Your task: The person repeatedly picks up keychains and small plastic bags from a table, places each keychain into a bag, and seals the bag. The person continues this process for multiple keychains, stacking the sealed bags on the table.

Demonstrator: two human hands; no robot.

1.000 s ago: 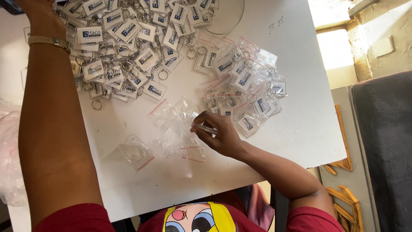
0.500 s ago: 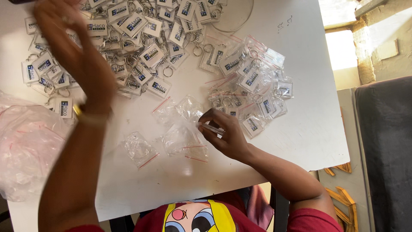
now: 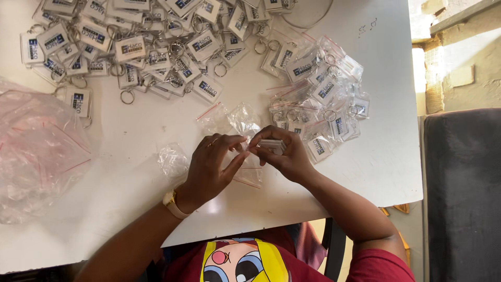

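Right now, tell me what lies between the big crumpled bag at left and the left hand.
Head view: mostly bare white table, plus one small clear bag beside the left hand.

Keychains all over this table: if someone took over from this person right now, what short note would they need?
Left hand: pinching a small clear zip bag at the table's near edge.
Right hand: holding a clear rectangular keychain at the bag's mouth; whether it is inside cannot be told.
Done: a pile of bagged keychains lies right of the hands.
Left: a big heap of loose keychains across the far side. Empty bags lie near the hands, more in the large plastic sack on the left.
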